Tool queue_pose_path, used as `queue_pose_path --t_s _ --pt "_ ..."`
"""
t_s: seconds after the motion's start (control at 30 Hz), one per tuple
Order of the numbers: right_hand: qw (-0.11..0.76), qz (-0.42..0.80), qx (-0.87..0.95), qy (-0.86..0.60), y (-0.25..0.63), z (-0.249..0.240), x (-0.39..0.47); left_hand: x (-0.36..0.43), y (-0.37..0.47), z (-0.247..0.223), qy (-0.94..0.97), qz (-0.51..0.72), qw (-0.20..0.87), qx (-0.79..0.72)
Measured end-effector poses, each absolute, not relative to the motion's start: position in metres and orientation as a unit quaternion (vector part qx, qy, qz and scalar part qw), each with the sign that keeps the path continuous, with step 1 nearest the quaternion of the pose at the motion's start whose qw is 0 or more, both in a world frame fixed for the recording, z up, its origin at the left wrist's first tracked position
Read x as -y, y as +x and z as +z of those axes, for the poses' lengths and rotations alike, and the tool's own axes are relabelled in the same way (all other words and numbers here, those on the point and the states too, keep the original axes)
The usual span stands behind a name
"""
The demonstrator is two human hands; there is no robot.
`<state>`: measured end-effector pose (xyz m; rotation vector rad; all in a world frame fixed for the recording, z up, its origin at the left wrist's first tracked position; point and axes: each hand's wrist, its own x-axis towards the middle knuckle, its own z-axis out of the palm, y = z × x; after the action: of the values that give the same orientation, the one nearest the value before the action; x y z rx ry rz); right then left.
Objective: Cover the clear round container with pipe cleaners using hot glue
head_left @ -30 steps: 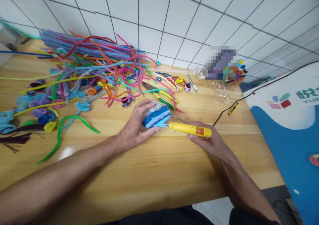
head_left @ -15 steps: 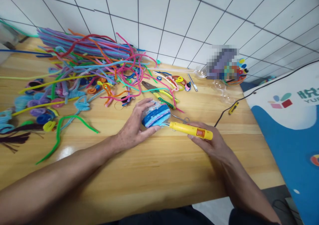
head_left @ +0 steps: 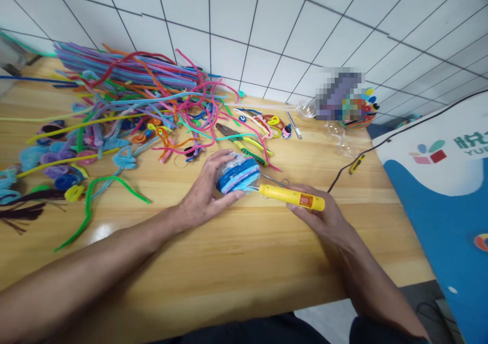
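Observation:
My left hand [head_left: 206, 189] is curled round the left side of a ball [head_left: 237, 175] wrapped in blue, lilac and white fuzzy pipe cleaners. The thumb presses along its lower edge. My right hand [head_left: 331, 217] grips a yellow hot glue gun [head_left: 292, 197] with an orange switch. Its metal nozzle points left and meets the ball's lower right side. Whether glue is coming out cannot be made out. Partly hidden behind the gun lie small scissors [head_left: 282, 182]. Beyond the ball are pliers [head_left: 244, 143] with yellow-green handles.
A heap of pipe cleaners [head_left: 129, 74] fills the back left. One bent green pipe cleaner [head_left: 89, 201] lies nearer. A black cord [head_left: 343, 170] crosses the right side beside a yellow cutter [head_left: 357, 164]. Clear plastic balls [head_left: 335, 128] sit by the tiled wall [head_left: 236, 24].
Both hands stay almost in place. The ball seems turned very slightly in my left hand, with the nozzle still at its lower right side.

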<state>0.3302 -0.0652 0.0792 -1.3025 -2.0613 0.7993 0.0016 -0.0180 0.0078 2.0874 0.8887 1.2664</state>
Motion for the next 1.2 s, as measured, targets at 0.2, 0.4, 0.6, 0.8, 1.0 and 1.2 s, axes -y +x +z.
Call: queue_pose_path --t_s 0.2,0.4,0.6,0.8,1.0,1.2 --pt "0.295 0.29 0.762 -0.498 0.3332 0.0771 0.0651 0.0178 0.002 0.0074 0.77 0.473 0.271 -0.331" --pt "0.295 0.29 0.76 -0.501 0.3348 0.0748 0.0631 0.0175 0.0026 0.0069 0.766 0.479 0.275 -0.329" --pt "0.289 0.301 0.766 -0.489 0.3329 0.0747 0.0636 0.0176 0.0017 0.0086 0.769 0.471 0.279 -0.331" --pt "0.28 0.301 0.785 -0.464 0.3326 0.0727 0.062 0.0174 0.0016 0.0103 0.777 0.467 0.271 -0.324" --pt "0.283 0.299 0.764 -0.497 0.3327 0.0735 0.0643 0.0178 0.0015 0.0093 0.77 0.469 0.28 -0.328" --pt "0.298 0.296 0.751 -0.51 0.3338 0.0735 0.0653 0.0167 0.0013 0.0089 0.773 0.469 0.278 -0.323"
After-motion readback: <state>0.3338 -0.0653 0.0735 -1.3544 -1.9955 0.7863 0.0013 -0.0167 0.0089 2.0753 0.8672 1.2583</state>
